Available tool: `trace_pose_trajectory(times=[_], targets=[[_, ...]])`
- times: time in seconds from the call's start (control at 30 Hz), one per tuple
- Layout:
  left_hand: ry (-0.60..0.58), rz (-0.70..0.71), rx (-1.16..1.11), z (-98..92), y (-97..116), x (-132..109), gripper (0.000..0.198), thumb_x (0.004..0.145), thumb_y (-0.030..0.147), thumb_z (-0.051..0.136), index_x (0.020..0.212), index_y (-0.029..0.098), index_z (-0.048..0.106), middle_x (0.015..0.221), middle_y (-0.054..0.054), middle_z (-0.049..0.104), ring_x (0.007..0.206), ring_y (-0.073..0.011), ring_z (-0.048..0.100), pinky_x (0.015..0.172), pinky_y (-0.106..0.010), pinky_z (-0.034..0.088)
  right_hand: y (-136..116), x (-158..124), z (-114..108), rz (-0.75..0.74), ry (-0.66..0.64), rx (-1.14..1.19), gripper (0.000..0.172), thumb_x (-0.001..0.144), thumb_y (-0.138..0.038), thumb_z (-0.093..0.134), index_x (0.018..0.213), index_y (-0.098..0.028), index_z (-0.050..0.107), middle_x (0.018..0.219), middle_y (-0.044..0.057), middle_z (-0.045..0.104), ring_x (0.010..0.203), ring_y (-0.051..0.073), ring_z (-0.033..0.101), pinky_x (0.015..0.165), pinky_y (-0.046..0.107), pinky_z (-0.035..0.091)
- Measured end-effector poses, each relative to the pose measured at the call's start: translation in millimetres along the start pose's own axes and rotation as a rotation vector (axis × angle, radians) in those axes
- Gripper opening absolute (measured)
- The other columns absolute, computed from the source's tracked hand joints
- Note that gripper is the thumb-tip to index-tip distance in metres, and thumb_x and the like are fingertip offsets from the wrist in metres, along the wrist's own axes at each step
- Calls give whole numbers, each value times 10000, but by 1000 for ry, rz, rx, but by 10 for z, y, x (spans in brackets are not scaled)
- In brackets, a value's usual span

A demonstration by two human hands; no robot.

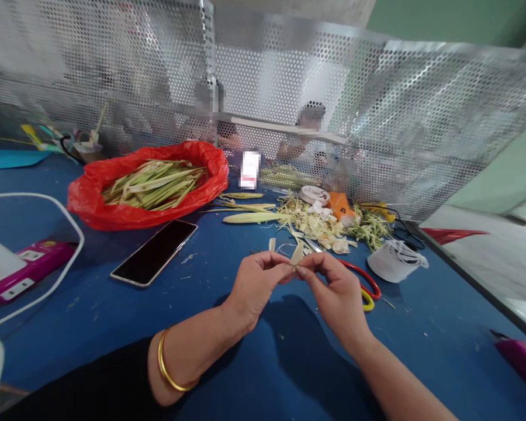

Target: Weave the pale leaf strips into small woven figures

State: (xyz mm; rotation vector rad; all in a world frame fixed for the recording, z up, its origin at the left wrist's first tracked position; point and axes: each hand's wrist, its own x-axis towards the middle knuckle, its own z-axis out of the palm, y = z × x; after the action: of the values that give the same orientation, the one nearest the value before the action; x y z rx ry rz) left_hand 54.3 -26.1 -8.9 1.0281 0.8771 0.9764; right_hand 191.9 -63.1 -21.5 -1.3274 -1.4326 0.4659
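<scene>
Between my two hands, over the blue table [201,362], is a small pale piece of dried leaf [297,255], its pointed end standing up. My left hand [258,286] pinches it from the left between thumb and finger. From the other side my right hand [335,292] pinches the same piece, fingertips nearly touching the left ones. Scissors [368,286] with red and yellow handles lie partly hidden behind my right hand. Beyond the hands sits a heap of leaf scraps [322,225], with longer leaf strips [254,217] to its left.
A red plastic bag [85,202] holds green leaf strips. Nearby are a dark phone [155,251], a purple power strip [48,254] with a white cable, a white thread spool [392,260] and a tape roll [314,195]. A perforated metal screen [280,70] borders the table; people sit behind it.
</scene>
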Motion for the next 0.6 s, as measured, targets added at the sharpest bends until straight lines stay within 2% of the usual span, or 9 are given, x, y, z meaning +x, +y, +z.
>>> trace_pose_trajectory(times=[0.17, 0.3, 0.4, 0.5, 0.6], targets=[[-29, 8, 38, 8, -11, -1, 139, 627, 239, 756, 707, 149, 687, 697, -29, 709, 688, -140, 632, 700, -248, 483, 40, 18, -1, 74, 25, 121, 195, 813, -234, 637, 964, -222, 514, 732, -15, 623, 665, 154, 608, 642, 297, 513], [-19, 27, 88, 21, -5, 8, 96, 645, 220, 740, 673, 151, 679, 670, -20, 703, 653, -124, 619, 667, -230, 470, 39, 21, -2, 76, 21, 123, 142, 820, -234, 626, 901, -224, 510, 690, -28, 597, 629, 149, 590, 610, 288, 507], [-1, -4, 45, 22, -9, 14, 97, 676, 231, 712, 657, 150, 662, 645, -17, 689, 637, -116, 614, 673, -232, 479, 44, 6, -3, 8, 23, 18, 83, 843, -238, 608, 822, -219, 530, 709, -15, 598, 652, 152, 593, 625, 287, 495], [24, -44, -8, 10, -18, 16, 127, 691, 254, 702, 658, 144, 647, 633, -13, 670, 637, -116, 615, 680, -239, 495, 45, -11, -9, -115, -1, -126, 9, 869, -223, 589, 860, -220, 587, 787, 6, 639, 733, 162, 610, 689, 290, 485], [21, -70, -29, -1, -16, 15, 144, 690, 267, 701, 664, 139, 642, 634, -16, 660, 635, -118, 616, 684, -248, 505, 29, -16, -16, -176, -18, -204, 59, 884, -206, 573, 872, -226, 628, 816, 9, 659, 757, 162, 615, 696, 280, 477]])
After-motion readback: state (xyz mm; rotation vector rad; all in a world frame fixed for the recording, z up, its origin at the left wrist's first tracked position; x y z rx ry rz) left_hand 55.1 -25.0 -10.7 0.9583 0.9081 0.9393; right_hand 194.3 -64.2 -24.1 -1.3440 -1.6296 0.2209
